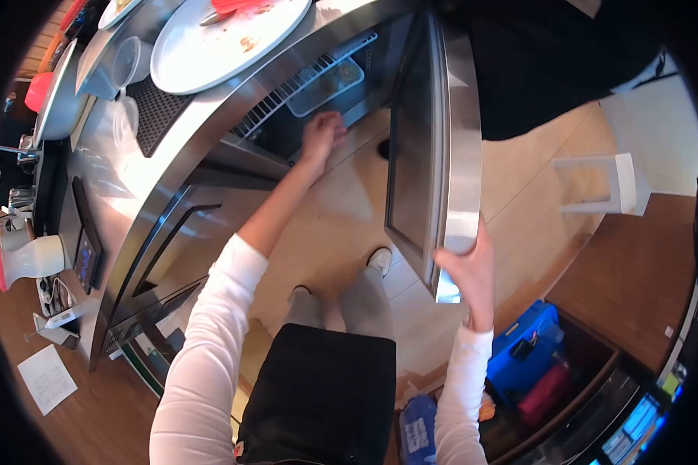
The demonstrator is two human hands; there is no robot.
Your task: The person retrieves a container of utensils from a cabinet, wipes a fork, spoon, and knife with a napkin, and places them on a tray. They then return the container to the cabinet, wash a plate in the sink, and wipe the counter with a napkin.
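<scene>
My right hand (471,271) grips the edge of a steel-framed fridge door (463,155), thumb on the near side. The door stands swung wide open from the under-counter fridge. My left hand (322,145) is in front of the fridge opening, its fingers loosely bent and nothing visible in them. Inside the fridge, just beyond that hand, a white wire shelf (287,85) shows, with a clear lidded container (326,89) by it. The lower part of the compartment lies in shadow.
A large white plate (202,50) with food scraps rests on the steel counter (159,167), near a black mat (153,112) and clear plastic cups (132,62). A person in dark clothes (551,70) stands behind the door. A white stool (616,184) and blue bin (520,349) are at right.
</scene>
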